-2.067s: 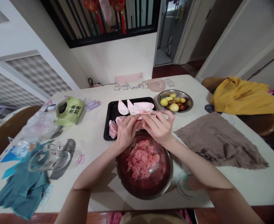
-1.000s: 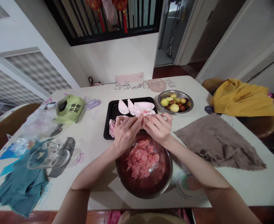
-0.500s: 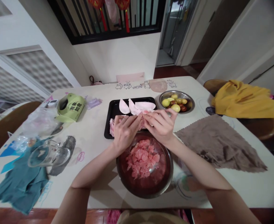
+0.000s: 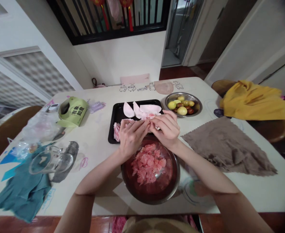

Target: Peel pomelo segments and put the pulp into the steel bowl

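Note:
My left hand (image 4: 131, 137) and my right hand (image 4: 166, 128) meet over the far rim of a dark metal bowl (image 4: 174, 183), together gripping a pink pomelo segment (image 4: 150, 118). Most of the segment is hidden behind the fingers. The bowl holds a heap of peeled pink pomelo flesh (image 4: 147, 163). Just beyond the hands lies a black tray (image 4: 115, 114) with pale peel pieces (image 4: 142, 110) and more pink segments (image 4: 116, 131).
A steel bowl of small green and red fruit (image 4: 183, 105) stands behind the tray on the right. A brown cloth (image 4: 226, 149) lies to the right, a yellow cloth (image 4: 252, 102) on a chair. On the left are a glass jug (image 4: 50, 160), a teal cloth (image 4: 23, 191), plastic bags (image 4: 39, 127) and a green pack (image 4: 72, 112).
Both hands stay on the pomelo segment above the bowl, with only small finger shifts. The view itself wobbles slightly.

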Motion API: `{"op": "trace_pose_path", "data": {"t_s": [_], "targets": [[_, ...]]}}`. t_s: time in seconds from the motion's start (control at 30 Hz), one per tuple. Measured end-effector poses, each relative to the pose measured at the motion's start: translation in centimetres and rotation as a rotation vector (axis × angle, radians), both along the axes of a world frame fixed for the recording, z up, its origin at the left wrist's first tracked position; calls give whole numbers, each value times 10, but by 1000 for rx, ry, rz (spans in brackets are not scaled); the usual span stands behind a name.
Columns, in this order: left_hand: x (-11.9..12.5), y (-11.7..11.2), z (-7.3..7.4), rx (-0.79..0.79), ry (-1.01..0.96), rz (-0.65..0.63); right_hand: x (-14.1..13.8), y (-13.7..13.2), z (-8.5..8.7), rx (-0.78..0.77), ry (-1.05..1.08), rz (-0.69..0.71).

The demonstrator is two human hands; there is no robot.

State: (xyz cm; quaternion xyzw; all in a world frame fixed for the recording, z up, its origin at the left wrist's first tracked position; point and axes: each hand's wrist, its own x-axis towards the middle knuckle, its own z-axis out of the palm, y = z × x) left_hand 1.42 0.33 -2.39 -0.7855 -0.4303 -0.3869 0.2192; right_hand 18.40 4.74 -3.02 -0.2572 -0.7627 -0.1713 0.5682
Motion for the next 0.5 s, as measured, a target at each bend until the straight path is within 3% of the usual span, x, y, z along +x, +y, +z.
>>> {"op": "trace_pose_path", "data": {"t_s": [0.2,0.5], "targets": [[0,2,-4,-7,-100,-28,0,-4,10,-28,81,-12],[0,2,-5,19,-114,11,3,-14,21,-13,12,-143]]}}
